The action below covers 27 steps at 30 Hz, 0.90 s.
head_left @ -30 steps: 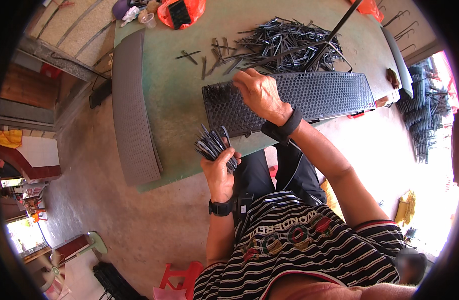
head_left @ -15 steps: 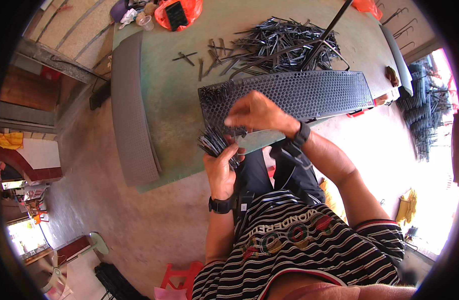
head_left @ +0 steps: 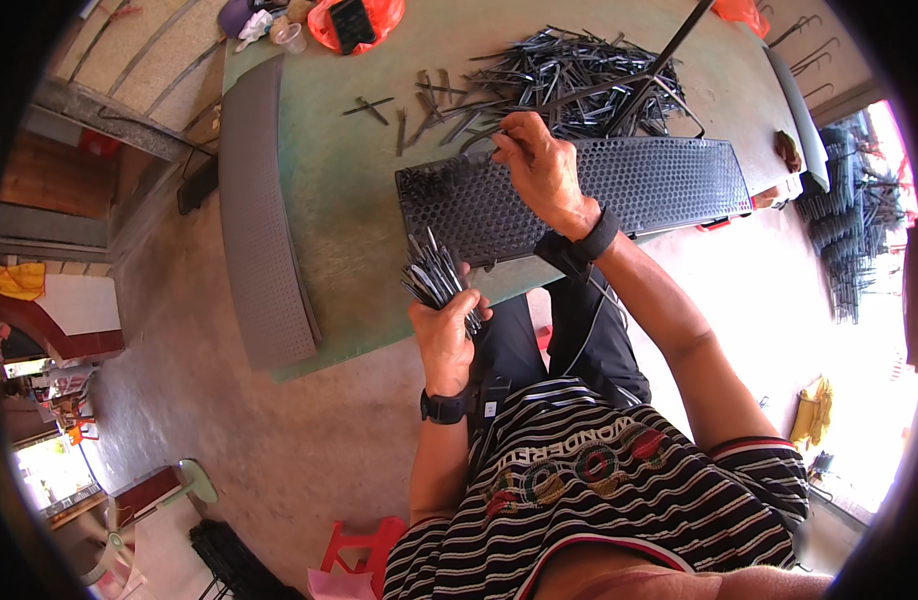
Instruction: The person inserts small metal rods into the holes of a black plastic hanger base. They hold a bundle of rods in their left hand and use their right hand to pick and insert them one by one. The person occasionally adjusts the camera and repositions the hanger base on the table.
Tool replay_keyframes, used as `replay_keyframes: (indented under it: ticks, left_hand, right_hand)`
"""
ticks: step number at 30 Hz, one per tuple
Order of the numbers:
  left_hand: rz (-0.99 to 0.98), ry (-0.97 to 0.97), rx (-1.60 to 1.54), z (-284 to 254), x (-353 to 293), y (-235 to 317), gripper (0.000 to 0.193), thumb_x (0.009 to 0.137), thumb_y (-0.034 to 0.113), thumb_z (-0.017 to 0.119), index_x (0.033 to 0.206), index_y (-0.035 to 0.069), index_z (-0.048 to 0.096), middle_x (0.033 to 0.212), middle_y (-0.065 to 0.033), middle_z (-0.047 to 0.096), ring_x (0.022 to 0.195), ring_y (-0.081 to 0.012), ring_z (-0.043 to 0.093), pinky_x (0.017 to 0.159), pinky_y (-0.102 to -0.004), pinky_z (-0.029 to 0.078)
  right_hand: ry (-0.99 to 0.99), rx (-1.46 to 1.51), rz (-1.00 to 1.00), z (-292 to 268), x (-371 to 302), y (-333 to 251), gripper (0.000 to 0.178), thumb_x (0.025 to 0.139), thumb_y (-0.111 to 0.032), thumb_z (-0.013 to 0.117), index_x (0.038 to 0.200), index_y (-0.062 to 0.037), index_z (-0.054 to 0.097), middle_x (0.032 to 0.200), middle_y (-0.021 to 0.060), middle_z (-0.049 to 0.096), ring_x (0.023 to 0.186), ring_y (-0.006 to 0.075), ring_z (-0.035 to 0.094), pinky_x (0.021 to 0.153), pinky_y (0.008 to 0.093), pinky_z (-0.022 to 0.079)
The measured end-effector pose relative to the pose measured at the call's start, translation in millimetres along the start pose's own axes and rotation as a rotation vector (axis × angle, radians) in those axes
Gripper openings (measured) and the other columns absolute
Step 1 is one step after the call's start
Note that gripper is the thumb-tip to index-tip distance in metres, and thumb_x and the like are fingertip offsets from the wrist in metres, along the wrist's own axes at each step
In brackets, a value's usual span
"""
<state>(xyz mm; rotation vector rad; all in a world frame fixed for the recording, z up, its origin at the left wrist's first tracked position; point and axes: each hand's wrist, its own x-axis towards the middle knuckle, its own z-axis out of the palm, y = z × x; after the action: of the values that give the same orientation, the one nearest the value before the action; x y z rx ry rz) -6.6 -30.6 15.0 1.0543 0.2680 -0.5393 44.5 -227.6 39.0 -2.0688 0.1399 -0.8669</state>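
Note:
My left hand (head_left: 445, 338) is wrapped round a bundle of thin black pointed strips (head_left: 433, 273), their tips fanning upward, just below the near left corner of a dark perforated panel (head_left: 659, 187). Over that panel hangs my right hand (head_left: 545, 178), thumb and fingers pinched together near its far edge. What the pinch holds, if anything, is too small to make out. Several dark strips cluster at the panel's left end (head_left: 429, 185). Beyond the panel lies a big heap of similar black strips (head_left: 579, 85), with a few loose strips (head_left: 369, 108) to its left.
Grey perforated sheets (head_left: 254, 220) lie along the left edge of the green table (head_left: 344, 250). A dark metal bar (head_left: 669, 60) rises by the heap. At the far left sit a red plastic bag (head_left: 384, 20) and a clear cup (head_left: 293, 40). A red stool (head_left: 364, 550) stands below.
My right hand has moved up and right, from near the bundle to the panel's far edge. My left hand keeps hold of the bundle in nearly the same place.

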Motion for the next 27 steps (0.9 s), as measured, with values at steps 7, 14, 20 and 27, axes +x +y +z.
replay_keyframes:
  ticks: [7,14,20,27]
  left_hand:
    - [-0.022,0.026,-0.027,-0.3,-1.2,2.3,0.021,0.073,-0.006,0.06,0.094,-0.005,0.057,0.078,-0.0093,0.059,0.055,-0.0186,0.058,0.047,-0.0309,0.047]
    - [-0.046,0.041,-0.067,-0.4,-3.0,2.8,0.022,0.072,-0.008,0.061,0.093,-0.005,0.058,0.08,-0.0092,0.061,0.053,-0.0183,0.058,0.046,-0.0299,0.046]
    - [-0.104,-0.114,-0.083,-6.8,-1.7,1.1,0.025,0.072,-0.005,0.061,0.096,-0.006,0.057,0.077,-0.0128,0.06,0.057,-0.0222,0.059,0.049,-0.0315,0.047]
    - [-0.194,-0.325,-0.089,9.2,-4.3,3.5,0.028,0.072,-0.005,0.065,0.099,-0.004,0.058,0.083,-0.0138,0.064,0.062,-0.0212,0.062,0.054,-0.0313,0.05]
  right_hand:
    - [-0.058,-0.102,-0.084,5.3,2.9,4.8,0.012,0.082,-0.003,0.058,0.091,-0.0008,0.051,0.07,0.0189,0.058,0.064,0.0351,0.06,0.053,0.0379,0.047]
    - [-0.312,-0.456,-0.241,6.0,2.4,15.6,0.012,0.079,-0.009,0.059,0.088,-0.0018,0.055,0.071,0.0181,0.058,0.065,0.0359,0.059,0.054,0.0436,0.046]
    - [-0.426,-0.039,0.147,-4.9,-4.3,-17.9,0.022,0.078,-0.02,0.068,0.088,0.0004,0.066,0.064,0.0083,0.062,0.053,0.0116,0.055,0.048,0.0269,0.043]
    - [-0.718,0.305,0.47,-10.2,-17.7,-15.3,0.02,0.084,-0.018,0.063,0.087,0.0014,0.066,0.066,0.0014,0.06,0.053,0.0069,0.054,0.045,0.0208,0.04]
